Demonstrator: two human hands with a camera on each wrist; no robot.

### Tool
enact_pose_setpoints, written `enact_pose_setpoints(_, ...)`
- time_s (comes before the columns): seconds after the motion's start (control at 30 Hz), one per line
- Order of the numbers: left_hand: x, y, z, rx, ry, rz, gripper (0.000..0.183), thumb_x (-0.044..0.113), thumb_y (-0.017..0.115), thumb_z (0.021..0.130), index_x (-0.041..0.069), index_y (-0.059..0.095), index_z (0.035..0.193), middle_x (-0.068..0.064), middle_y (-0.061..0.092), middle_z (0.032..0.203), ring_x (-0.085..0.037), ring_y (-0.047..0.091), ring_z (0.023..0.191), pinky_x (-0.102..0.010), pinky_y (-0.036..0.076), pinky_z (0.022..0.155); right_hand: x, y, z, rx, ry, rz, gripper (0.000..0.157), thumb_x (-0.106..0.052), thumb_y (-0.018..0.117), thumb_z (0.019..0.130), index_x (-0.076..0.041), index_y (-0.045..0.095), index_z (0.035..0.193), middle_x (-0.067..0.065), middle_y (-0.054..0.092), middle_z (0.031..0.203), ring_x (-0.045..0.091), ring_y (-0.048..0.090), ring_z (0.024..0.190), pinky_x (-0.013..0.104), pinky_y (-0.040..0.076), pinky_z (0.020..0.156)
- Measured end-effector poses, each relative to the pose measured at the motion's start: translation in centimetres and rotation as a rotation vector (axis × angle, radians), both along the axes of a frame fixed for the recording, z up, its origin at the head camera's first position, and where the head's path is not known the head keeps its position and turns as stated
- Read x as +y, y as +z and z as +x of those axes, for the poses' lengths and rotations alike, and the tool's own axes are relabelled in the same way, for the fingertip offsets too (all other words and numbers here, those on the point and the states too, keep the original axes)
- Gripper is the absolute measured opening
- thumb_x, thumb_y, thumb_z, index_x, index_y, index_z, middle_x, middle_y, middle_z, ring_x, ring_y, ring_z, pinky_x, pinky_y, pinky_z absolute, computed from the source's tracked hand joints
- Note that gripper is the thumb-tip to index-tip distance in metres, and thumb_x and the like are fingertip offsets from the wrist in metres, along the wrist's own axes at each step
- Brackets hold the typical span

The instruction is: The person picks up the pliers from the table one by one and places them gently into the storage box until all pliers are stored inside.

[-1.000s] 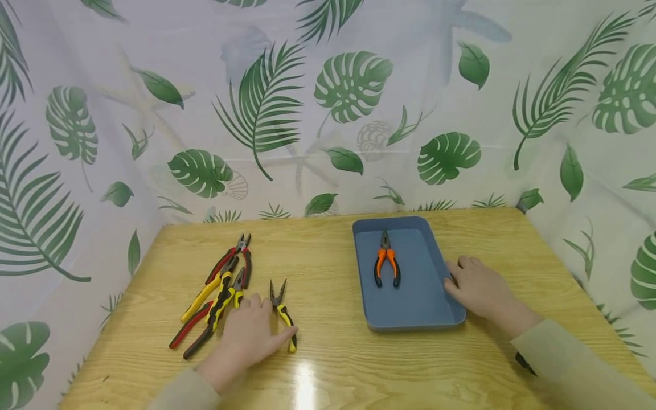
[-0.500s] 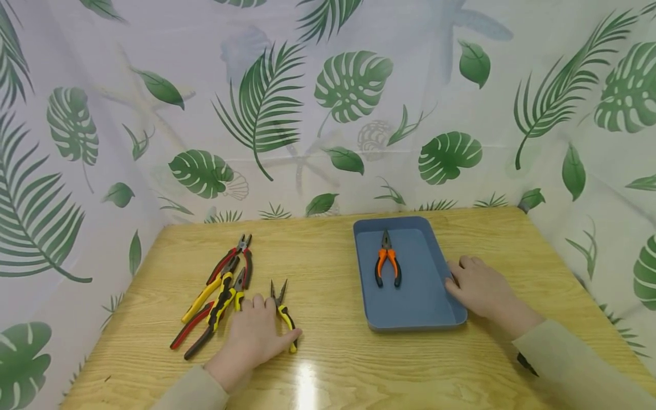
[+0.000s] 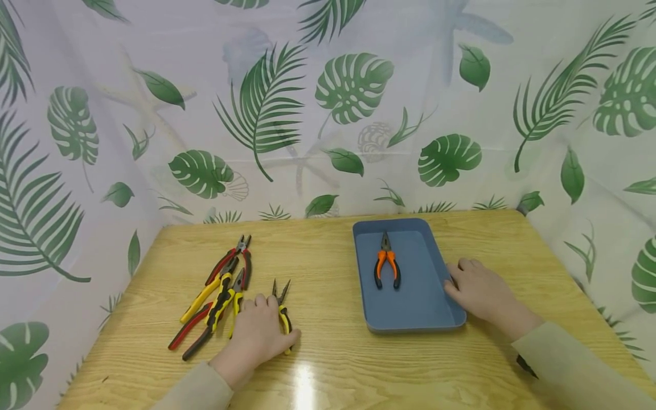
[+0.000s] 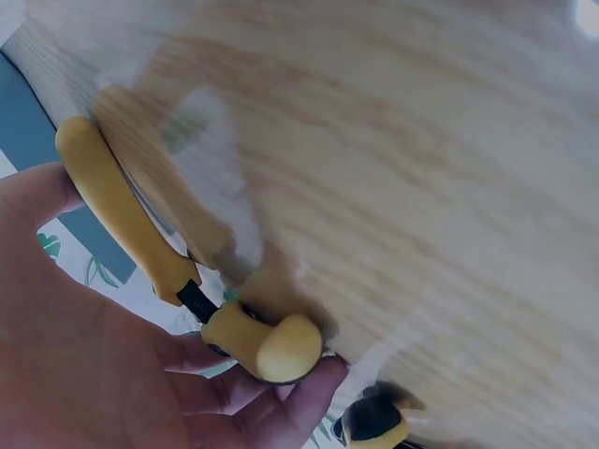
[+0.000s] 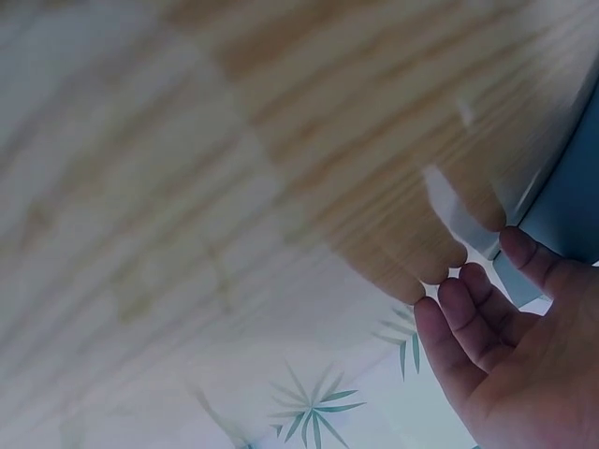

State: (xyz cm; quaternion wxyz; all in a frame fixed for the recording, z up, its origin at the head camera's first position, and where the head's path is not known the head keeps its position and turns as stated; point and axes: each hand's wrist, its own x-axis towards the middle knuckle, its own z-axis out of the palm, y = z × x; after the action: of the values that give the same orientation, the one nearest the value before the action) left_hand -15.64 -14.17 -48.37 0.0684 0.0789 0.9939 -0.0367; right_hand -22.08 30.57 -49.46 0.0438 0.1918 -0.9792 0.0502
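My left hand (image 3: 258, 333) grips a pair of needle-nose pliers (image 3: 286, 319) with yellow-and-black handles, their thin jaws pointing away and spread. In the left wrist view the thumb lies on one handle (image 4: 122, 210) and the fingers curl at the other. Left of this hand lie several more pliers: a red-and-black pair (image 3: 247, 267) at the back and overlapping yellow and red handles (image 3: 217, 313) nearer. My right hand (image 3: 476, 287) is at the right side of a blue tray (image 3: 417, 328), thumb by its wall, relaxed fingertips on the table (image 5: 281, 187). Orange-and-black long-nose pliers (image 3: 386, 262) lie in the tray.
The wooden table (image 3: 338, 370) ends at a leaf-printed cloth (image 3: 287, 114) hanging behind it and along both sides. Bare tabletop (image 3: 323, 267) lies between the pliers and the tray.
My left hand has closed on the needle-nose pliers, thumb and fingers drawing their handles closer together and turning them slightly. The right hand has stayed by the tray.
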Motion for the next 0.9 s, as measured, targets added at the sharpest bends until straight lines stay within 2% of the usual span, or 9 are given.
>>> enact_pose_setpoints(0.1, 0.05, 0.1, 0.04, -0.003, -0.003, -0.018, 0.091, 0.077, 0.067, 0.086, -0.004, 0.059, 0.124, -0.02, 0.059, 0.102, -0.036, 0.059, 0.089, -0.048, 0.055, 0.083, -0.03, -0.04, 0.03, -0.005, -0.005, -0.002, 0.021, -0.025, 0.055, 0.106, -0.006, 0.065, 0.105, 0.008, 0.051, 0.086, 0.022, 0.04, 0.074, 0.036, 0.037, 0.067)
enact_pose_setpoints(0.4, 0.03, 0.21, -0.13, -0.009, -0.006, -0.052, 0.083, 0.074, 0.069, 0.086, -0.002, 0.058, 0.117, -0.019, 0.057, 0.099, -0.034, 0.059, 0.085, -0.045, 0.056, 0.077, 0.16, -0.27, -0.06, -0.011, -0.01, 0.001, 0.027, -0.027, 0.055, 0.107, -0.004, 0.067, 0.112, 0.009, 0.052, 0.088, 0.023, 0.042, 0.076, 0.038, 0.038, 0.067)
enact_pose_setpoints(0.5, 0.0, 0.33, -0.18, -0.005, -0.006, -0.04, 0.081, 0.072, 0.07, 0.086, -0.002, 0.058, 0.116, -0.019, 0.056, 0.098, -0.033, 0.058, 0.083, -0.042, 0.055, 0.068, 0.13, -0.22, -0.07, -0.012, -0.012, 0.002, 0.028, -0.027, 0.055, 0.106, -0.002, 0.067, 0.114, 0.01, 0.052, 0.088, 0.023, 0.042, 0.077, 0.038, 0.038, 0.067)
enact_pose_setpoints(0.77, -0.3, 0.22, -0.15, -0.003, 0.004, 0.042, 0.083, 0.064, 0.075, 0.086, -0.005, 0.057, 0.127, -0.021, 0.058, 0.102, -0.035, 0.061, 0.088, -0.041, 0.057, 0.064, 0.1, -0.05, -0.1, -0.005, -0.01, 0.014, 0.028, -0.026, 0.055, 0.106, -0.002, 0.067, 0.114, 0.011, 0.053, 0.089, 0.024, 0.043, 0.077, 0.038, 0.039, 0.068)
enact_pose_setpoints(0.9, -0.47, 0.16, -0.2, -0.009, 0.008, 0.06, 0.081, 0.062, 0.076, 0.086, -0.005, 0.056, 0.128, -0.021, 0.057, 0.102, -0.034, 0.06, 0.087, -0.041, 0.056, 0.064, -0.06, 0.05, -0.08, -0.011, -0.013, 0.014, 0.029, -0.027, 0.055, 0.106, -0.002, 0.067, 0.116, 0.01, 0.053, 0.089, 0.024, 0.043, 0.077, 0.038, 0.039, 0.068)
